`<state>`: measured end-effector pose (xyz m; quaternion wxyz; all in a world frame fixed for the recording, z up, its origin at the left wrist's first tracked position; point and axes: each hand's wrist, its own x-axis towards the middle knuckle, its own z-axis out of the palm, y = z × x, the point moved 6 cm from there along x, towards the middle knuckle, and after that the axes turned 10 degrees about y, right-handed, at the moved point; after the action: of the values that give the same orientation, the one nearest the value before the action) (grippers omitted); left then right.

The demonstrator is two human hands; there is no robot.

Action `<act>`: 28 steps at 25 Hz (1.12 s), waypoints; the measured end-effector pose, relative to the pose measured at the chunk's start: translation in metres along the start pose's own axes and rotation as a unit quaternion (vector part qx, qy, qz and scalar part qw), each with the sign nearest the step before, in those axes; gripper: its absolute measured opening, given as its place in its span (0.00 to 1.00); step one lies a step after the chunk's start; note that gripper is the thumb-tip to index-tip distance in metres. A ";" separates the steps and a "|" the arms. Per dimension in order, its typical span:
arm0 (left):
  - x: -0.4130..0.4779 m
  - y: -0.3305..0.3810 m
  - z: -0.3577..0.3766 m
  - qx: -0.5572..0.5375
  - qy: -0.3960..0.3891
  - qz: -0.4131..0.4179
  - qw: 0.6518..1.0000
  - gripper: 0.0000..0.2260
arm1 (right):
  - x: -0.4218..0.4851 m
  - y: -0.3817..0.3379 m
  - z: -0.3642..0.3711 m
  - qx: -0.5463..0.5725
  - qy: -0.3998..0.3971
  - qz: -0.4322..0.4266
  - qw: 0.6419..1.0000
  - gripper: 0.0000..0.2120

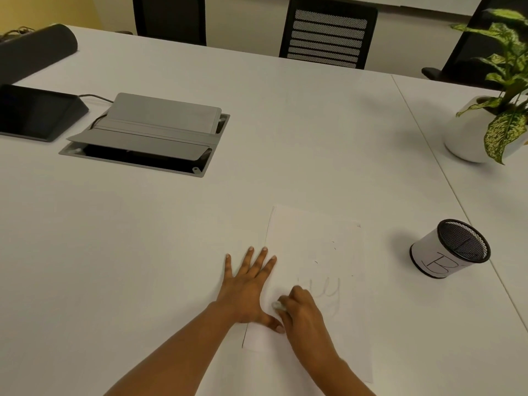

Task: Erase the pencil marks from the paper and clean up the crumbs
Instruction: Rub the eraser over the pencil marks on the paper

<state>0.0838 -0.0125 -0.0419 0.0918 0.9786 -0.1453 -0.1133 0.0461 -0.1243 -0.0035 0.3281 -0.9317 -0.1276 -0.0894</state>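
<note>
- A mesh cup marked "B" stands well to the right of the right hand, off the paper. Farther right and beyond the cup is a plant in a white pot.
- Far beyond the left hand and to its left, an open grey cable box is set in the white table, with a dark console beside it. Black chairs line the far edge.
- The left hand lies flat, fingers straight and spread, holding nothing. Its palm is on the table, and its thumb and forefinger reach over the paper's left edge.
- The right hand, just right of the left thumb, has its fingers curled round a pale eraser, knuckles up. The eraser's end pokes out toward the left hand, low over the sheet.
- The paper lies under both hands, its long axis running away from the person, slightly tilted. Faint pencil marks sit just right of the right hand, and dark crumbs are scattered beyond it.
</note>
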 end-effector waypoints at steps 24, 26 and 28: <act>-0.001 0.001 0.001 0.005 -0.017 0.007 1.000 0.61 | 0.018 0.027 -0.016 -0.052 0.035 0.016 0.998 0.05; -0.001 0.000 0.001 0.008 -0.020 0.007 1.000 0.61 | 0.041 0.042 -0.025 -0.080 0.058 0.051 0.994 0.08; 0.000 -0.001 0.002 0.013 -0.022 0.005 1.000 0.61 | 0.053 0.048 -0.030 -0.102 0.079 0.068 0.989 0.10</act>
<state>0.0836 -0.0122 -0.0441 0.0767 0.9762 -0.1532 -0.1329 0.1084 -0.1697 0.0048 0.2455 -0.9568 -0.0280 -0.1531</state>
